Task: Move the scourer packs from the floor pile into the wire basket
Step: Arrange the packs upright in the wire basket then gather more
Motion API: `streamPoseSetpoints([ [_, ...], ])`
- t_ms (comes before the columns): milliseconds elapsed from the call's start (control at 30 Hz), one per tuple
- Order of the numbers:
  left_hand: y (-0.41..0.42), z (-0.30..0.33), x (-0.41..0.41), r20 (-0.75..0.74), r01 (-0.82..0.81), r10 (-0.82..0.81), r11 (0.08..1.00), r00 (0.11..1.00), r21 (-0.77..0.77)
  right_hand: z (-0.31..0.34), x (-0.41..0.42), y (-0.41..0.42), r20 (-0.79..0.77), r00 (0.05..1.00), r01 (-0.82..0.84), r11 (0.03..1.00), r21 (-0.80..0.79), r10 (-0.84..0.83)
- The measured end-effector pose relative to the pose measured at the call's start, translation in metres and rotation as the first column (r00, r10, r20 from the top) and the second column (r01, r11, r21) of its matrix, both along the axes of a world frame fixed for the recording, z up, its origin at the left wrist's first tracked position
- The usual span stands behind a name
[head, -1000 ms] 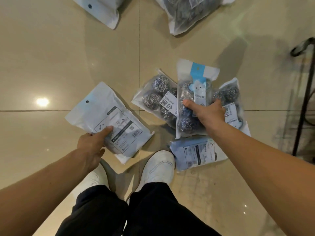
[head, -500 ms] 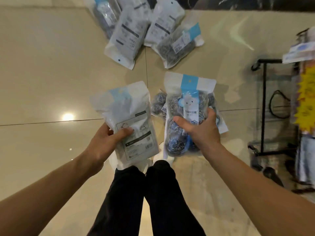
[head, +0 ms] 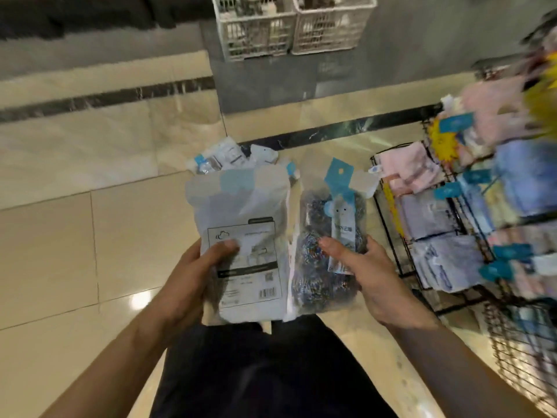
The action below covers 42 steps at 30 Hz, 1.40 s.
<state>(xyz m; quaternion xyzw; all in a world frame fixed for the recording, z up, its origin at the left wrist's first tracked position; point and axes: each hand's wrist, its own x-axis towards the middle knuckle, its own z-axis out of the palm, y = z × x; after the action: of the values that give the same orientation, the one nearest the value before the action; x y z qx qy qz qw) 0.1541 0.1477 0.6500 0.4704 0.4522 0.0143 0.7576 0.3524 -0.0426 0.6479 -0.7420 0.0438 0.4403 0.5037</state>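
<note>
Both scourer packs [head: 241, 236] lifted higher, each hand [head: 187, 285] gripping one; label print too blurred to read.

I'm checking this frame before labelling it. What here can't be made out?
- Head view: the wire basket at lower right is blurred and cut by the edge; contents unreadable.
- Floor pile: mostly hidden behind the left pack.
- Label print on the right pack: too blurred to read.

A shop floor: black wire display racks [head: 401, 236] of tagged folded cloths [head: 434, 212], white plastic stock crates [head: 295, 28], glossy beige tiles [head: 75, 236].
</note>
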Motion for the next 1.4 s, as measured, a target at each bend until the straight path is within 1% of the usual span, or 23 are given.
streamPoseSetpoints([
  [100,-0.001,0.031,0.004,0.080,0.053,-0.052,0.999,0.995,-0.013,0.032,-0.008,-0.019,-0.054,0.996,0.082,0.994,0.078,-0.077],
  [200,0.008,0.049,0.009,0.114,0.138,-0.137,0.990,0.984,-0.003,0.058,-0.025,-0.034,-0.075,0.979,0.199,0.970,0.139,-0.190],
  [267,0.021,0.059,0.014,0.147,0.221,-0.215,0.975,0.966,-0.023,0.072,-0.041,-0.040,-0.092,0.952,0.303,0.940,0.156,-0.292],
  [333,0.032,0.066,0.020,0.183,0.334,-0.324,0.942,0.928,-0.030,0.079,-0.059,-0.049,-0.110,0.915,0.401,0.901,0.165,-0.388],
  [400,0.037,0.074,0.025,0.197,0.407,-0.391,0.912,0.899,-0.050,0.086,-0.081,-0.061,-0.109,0.871,0.492,0.857,0.152,-0.480],
  [467,0.037,0.079,0.032,0.196,0.493,-0.474,0.868,0.858,-0.057,0.092,-0.102,-0.073,-0.064,0.833,0.553,0.824,0.121,-0.550],
  [533,0.030,0.083,0.042,0.171,0.599,-0.590,0.801,0.789,0.000,0.096,-0.121,-0.084,0.037,0.799,0.598,0.799,0.062,-0.600],
  [567,0.023,0.083,0.047,0.153,0.653,-0.650,0.757,0.745,0.035,0.097,-0.129,-0.092,0.092,0.764,0.639,0.769,0.025,-0.638],
  [633,0.007,0.082,0.059,0.121,0.719,-0.719,0.693,0.685,0.053,0.100,-0.145,-0.104,0.219,0.681,0.724,0.687,-0.063,-0.699],
  [700,-0.018,0.081,0.071,0.132,0.776,-0.773,0.630,0.620,0.046,0.105,-0.159,-0.120,0.345,0.605,0.789,0.599,-0.137,-0.717],
  [767,-0.048,0.081,0.081,0.129,0.796,-0.791,0.605,0.598,0.027,0.108,-0.168,-0.139,0.403,0.531,0.840,0.526,-0.135,-0.745],
  [833,-0.079,0.082,0.090,0.111,0.814,-0.809,0.581,0.577,0.000,0.110,-0.176,-0.164,0.383,0.452,0.885,0.460,-0.077,-0.805],
  [933,-0.127,0.086,0.103,0.118,0.878,-0.872,0.478,0.476,-0.010,0.110,-0.188,-0.209,0.290,0.349,0.929,0.369,0.016,-0.891],
  [1033,-0.185,0.091,0.118,0.101,0.906,-0.902,0.422,0.420,0.004,0.110,-0.196,-0.258,0.264,0.278,0.951,0.303,0.057,-0.923],
  [1100,-0.230,0.093,0.128,0.096,0.923,-0.919,0.385,0.383,0.011,0.108,-0.201,-0.296,0.241,0.240,0.961,0.266,0.080,-0.940],
  [1233,-0.327,0.091,0.147,0.082,0.940,-0.937,0.340,0.339,0.001,0.103,-0.202,-0.383,0.219,0.197,0.968,0.225,0.109,-0.956],
  [1300,-0.375,0.088,0.155,0.067,0.942,-0.940,0.335,0.333,0.014,0.098,-0.202,-0.428,0.200,0.184,0.974,0.206,0.095,-0.962],
  [1400,-0.434,0.086,0.165,0.069,0.940,-0.938,0.340,0.339,0.007,0.093,-0.199,-0.488,0.202,0.192,0.977,0.206,0.051,-0.960],
])
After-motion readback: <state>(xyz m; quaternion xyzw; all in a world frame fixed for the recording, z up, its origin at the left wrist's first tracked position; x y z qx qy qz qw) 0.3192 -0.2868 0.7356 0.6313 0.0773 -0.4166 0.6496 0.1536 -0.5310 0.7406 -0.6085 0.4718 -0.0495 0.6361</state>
